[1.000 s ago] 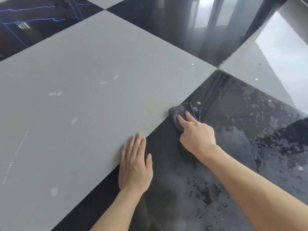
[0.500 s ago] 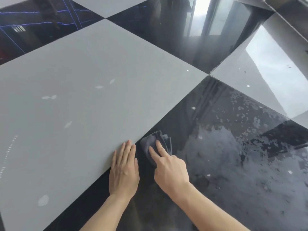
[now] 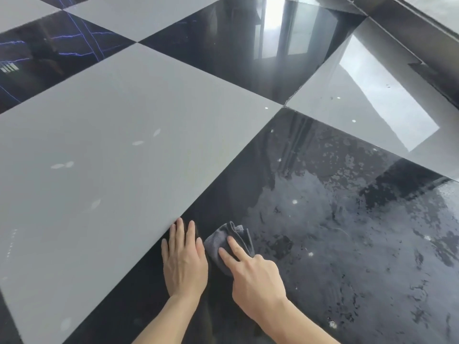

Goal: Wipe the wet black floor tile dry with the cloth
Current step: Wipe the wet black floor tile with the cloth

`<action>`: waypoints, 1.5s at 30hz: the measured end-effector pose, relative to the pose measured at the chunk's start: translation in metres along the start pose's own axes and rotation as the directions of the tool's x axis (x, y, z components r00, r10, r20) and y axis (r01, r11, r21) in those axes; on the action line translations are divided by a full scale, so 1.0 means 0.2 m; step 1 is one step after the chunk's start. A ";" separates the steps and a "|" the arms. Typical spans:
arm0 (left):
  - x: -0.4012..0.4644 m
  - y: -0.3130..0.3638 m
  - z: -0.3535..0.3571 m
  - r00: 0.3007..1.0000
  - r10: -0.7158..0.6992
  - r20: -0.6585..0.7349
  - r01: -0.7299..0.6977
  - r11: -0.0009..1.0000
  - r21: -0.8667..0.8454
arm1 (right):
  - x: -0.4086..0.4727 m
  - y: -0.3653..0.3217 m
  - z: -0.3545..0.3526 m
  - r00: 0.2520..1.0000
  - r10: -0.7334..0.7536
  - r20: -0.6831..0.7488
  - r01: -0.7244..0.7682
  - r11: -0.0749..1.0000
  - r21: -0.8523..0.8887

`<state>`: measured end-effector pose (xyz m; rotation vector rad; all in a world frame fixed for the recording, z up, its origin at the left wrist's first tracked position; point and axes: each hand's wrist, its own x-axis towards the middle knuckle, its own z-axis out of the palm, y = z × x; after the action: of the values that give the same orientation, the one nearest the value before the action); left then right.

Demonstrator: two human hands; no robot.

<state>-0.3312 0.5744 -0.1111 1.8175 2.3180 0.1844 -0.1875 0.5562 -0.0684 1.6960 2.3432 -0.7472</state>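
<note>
Near the black tile's [image 3: 347, 244] left edge, right hand [image 3: 255, 281] presses the grey cloth [image 3: 218, 242] down; left hand [image 3: 185, 259] lies flat, released, beside it; wet tile stretches rightward.

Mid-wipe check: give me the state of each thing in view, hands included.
black floor tile: still wet, patchy film right of the cloth
cloth: bunched, pressed flat on the tile
right hand: fingers on the cloth
left hand: flat, empty, bracing at the seam
grey tile: few pale spots
</note>
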 end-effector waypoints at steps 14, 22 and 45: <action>0.01 0.09 0.05 0.991 -0.115 -0.063 0.107 0.988 -0.110 | 0.29 0.27 -0.21 0.964 0.200 -0.175 -0.213 0.975 -0.062; 0.05 0.36 0.06 0.997 -0.025 -0.070 0.013 0.984 -0.178 | -0.06 0.33 -0.04 0.939 0.293 -0.179 -0.295 0.955 0.016; 0.03 0.54 0.09 0.977 0.208 -0.041 -0.212 0.962 -0.173 | 0.39 0.45 -0.24 0.931 0.261 -0.257 -0.271 0.963 -0.004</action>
<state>-0.2254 0.6059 -0.1061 1.9754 2.0441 0.4294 -0.1238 0.6668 -0.0857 2.1466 2.1906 -0.4550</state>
